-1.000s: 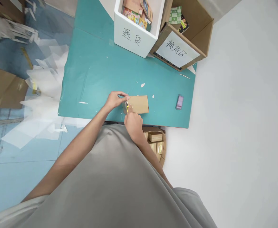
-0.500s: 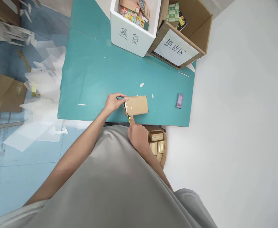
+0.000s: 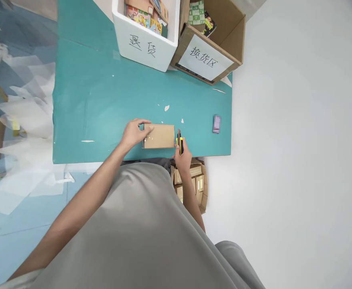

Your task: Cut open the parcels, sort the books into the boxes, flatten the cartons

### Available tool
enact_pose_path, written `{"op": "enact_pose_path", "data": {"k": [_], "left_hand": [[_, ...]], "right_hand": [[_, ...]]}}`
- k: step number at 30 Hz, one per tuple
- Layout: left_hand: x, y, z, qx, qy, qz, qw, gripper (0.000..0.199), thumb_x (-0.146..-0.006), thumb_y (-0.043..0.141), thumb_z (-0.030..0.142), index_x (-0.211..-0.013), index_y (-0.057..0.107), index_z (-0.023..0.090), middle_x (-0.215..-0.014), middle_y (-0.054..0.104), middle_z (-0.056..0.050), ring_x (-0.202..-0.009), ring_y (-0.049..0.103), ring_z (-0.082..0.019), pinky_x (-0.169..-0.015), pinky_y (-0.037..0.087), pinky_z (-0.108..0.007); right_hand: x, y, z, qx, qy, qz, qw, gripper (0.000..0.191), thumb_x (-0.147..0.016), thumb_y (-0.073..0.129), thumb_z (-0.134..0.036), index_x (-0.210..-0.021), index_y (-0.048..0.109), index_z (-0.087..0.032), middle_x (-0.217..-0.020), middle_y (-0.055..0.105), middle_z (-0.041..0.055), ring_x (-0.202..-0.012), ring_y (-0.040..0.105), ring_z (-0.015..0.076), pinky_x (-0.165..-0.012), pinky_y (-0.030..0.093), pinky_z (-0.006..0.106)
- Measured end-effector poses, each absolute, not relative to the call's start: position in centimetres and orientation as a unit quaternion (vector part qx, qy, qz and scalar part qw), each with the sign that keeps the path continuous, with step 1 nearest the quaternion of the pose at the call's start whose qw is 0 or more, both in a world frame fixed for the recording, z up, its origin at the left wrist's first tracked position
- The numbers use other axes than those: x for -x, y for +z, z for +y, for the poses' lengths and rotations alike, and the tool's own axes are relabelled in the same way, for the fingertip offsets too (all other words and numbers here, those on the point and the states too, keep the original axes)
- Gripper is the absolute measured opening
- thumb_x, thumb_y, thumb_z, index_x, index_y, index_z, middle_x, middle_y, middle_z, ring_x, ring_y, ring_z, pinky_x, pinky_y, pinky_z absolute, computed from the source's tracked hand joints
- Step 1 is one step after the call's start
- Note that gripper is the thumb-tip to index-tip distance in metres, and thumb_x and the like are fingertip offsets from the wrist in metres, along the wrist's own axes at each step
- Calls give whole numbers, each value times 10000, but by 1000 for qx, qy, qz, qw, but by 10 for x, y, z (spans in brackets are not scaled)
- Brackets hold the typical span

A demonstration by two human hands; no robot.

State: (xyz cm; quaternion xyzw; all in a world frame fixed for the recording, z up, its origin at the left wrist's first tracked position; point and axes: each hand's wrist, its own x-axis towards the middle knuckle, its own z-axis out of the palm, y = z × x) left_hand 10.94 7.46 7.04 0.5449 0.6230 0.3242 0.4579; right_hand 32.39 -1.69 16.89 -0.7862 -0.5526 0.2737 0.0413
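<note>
The left hand [image 3: 135,133] still pinches the box [image 3: 161,137] near the counter's [image 3: 127,92] six o'clock edge, but the right hand [image 3: 184,159], squeezing the knife [image 3: 181,145], moved from the box's seven o'clock corner to three o'clock.

On table [image 3: 85,100]: one small box [image 3: 161,137], one white bin [image 3: 145,49], one labelled carton [image 3: 206,58], one purple item [image 3: 216,124]. Two hands [image 3: 133,133] [image 3: 184,160], one cutter [image 3: 181,146].

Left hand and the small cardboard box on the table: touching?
Touching. The head view shows the left hand with its thumb laid over the top face of the small cardboard box, near one end.
</note>
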Motion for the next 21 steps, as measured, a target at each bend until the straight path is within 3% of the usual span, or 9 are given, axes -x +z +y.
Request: {"op": "enact_pose_path", "data": {"k": [4, 9, 14, 21], "left_hand": [[-133, 73, 63, -584, 301, 625, 421, 616, -769, 837, 505, -1299, 693, 225, -1284, 643, -134, -1248, 594, -357, -1109, 472, -476], [-138, 69, 62, -589, 290, 616, 436, 548, -818, 809, 423, -1307, 646, 237, -1304, 571, -130, -1270, 566, -353, -1140, 457, -493], [-136, 64, 63, -602, 292, 606, 431, 536, -830, 797, 416, -1301, 623, 231, -1270, 557, -127, -1281, 543, -350, -1152, 451, -494], [-138, 64, 59, -607, 297, 609, 415, 518, -852, 770, 427, -1304, 615, 227, -1256, 558, -134, -1291, 545, -360, -1141, 451, -501]], "right_hand": [[-315, 174, -27, 796, 233, -558, -19, 623, -1110, 323, -309, -1702, 338, -116, -1259, 791, 166, -1001, 797, 219, -907, 577, 279], [-310, 175, -30, 797, 228, -559, -33, 621, -1105, 345, -287, -1705, 342, -126, -1266, 793, 165, -1096, 778, 224, -988, 553, 296], [-304, 178, -30, 800, 209, -559, -69, 615, -1126, 319, -284, -1722, 292, -133, -1414, 727, 182, -1245, 722, 243, -1008, 541, 312], [-288, 199, -32, 792, 205, -560, -130, 619, -1116, 321, -223, -1721, 269, -104, -1177, 798, 185, -1010, 794, 279, -888, 574, 349]]}}
